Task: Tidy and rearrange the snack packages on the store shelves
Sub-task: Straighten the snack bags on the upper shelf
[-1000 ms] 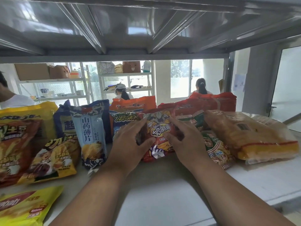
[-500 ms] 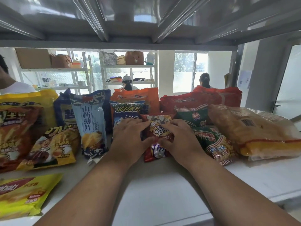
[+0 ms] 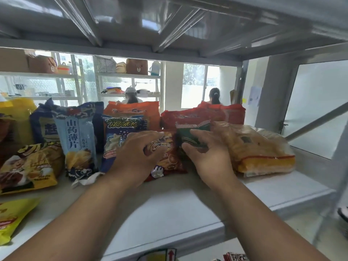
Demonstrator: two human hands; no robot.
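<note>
On the shelf [image 3: 188, 210], mid-row, red pack [image 3: 166, 157] is pressed by left hand [image 3: 139, 155], fingers loosely curled; green pack [image 3: 190, 138] is gripped by right hand [image 3: 209, 153]. Left-side yellow packs [image 3: 30, 166] are judged unsorted; much is left.

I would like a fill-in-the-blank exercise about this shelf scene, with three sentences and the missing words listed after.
1. The left hand rests on the small ____ snack bag.
2. The right hand grips a dark ____ snack bag.
3. The large clear bag of yellow snacks lies to the ____ of both hands on the white shelf.

Missing words: red; green; right
</note>
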